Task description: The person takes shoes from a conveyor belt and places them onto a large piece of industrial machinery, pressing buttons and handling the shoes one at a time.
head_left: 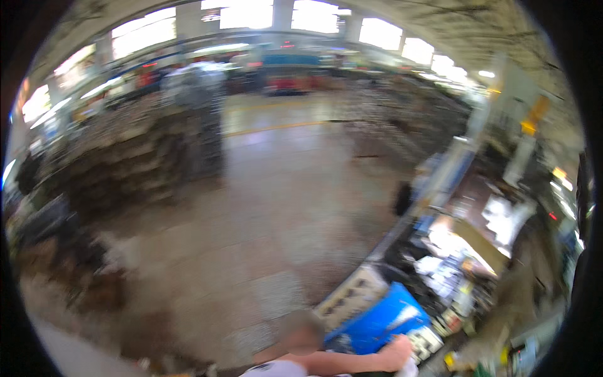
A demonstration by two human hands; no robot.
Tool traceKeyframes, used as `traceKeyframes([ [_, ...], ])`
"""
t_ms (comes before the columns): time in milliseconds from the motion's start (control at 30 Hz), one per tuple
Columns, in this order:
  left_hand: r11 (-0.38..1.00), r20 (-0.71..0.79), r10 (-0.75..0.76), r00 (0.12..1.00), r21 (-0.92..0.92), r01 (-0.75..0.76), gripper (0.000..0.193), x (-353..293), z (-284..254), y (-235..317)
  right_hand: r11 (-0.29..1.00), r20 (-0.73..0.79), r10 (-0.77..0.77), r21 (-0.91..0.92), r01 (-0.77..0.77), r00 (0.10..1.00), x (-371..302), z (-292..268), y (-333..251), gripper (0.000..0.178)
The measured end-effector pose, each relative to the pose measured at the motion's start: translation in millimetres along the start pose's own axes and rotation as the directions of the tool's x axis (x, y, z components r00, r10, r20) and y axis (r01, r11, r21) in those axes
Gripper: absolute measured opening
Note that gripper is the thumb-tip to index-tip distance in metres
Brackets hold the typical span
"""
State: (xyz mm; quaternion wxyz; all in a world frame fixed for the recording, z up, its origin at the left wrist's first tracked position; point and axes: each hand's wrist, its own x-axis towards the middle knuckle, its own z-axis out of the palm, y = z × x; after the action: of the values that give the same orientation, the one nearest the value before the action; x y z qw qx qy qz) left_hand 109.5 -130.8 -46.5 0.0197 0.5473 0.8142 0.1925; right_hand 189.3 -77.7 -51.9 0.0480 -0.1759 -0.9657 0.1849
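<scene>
Motion smears the whole head view. A bare forearm comes from a white sleeve (pixel 276 369) at the lower edge and reaches right. It ends in what looks like my right hand (pixel 396 354), beside the lower corner of a blue plastic bin or sheet (pixel 383 320). Something white (pixel 409 369) shows just below this hand; whether the fingers grip it is not visible. A blurred skin-toned patch (pixel 301 333) left of the blue thing may be my left hand; its fingers do not show.
On the right runs a cluttered workbench (pixel 370 267) with bright papers or bags (pixel 440 270) and a cardboard piece (pixel 480 245). Dark stacked goods (pixel 119 157) stand at left, more stacks (pixel 402 119) at the far right. Tiled floor (pixel 276 188) lies between.
</scene>
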Motion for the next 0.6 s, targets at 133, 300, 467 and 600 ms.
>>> traceKeyframes([
  [133, 0.987, -0.082, 0.077, 0.994, -0.135, -0.087, 0.019, 0.0, -1.9, 9.7, 0.934, -0.087, -0.259, 0.231, 0.272, 0.962, 8.8, 25.7, -87.5, 0.039],
  [300, 0.977, -0.419, 0.198, 0.886, 0.015, -0.212, 0.021, -5.2, 92.3, -11.6, 0.706, -0.058, -0.621, 0.392, 0.590, 0.782, 2.7, 71.0, -202.1, 0.040],
  [467, 0.991, -0.387, 0.130, 0.913, 0.052, -0.119, 0.019, 10.1, 39.6, 4.9, 0.635, -0.195, -0.641, 0.408, 0.656, 0.742, 17.8, 80.7, -203.9, 0.041],
  [600, 0.999, -0.482, 0.012, 0.876, -0.037, -0.034, 0.021, 17.4, 47.0, 15.8, 0.594, -0.278, -0.615, 0.452, 0.666, 0.738, 18.0, 68.3, -179.9, 0.043],
])
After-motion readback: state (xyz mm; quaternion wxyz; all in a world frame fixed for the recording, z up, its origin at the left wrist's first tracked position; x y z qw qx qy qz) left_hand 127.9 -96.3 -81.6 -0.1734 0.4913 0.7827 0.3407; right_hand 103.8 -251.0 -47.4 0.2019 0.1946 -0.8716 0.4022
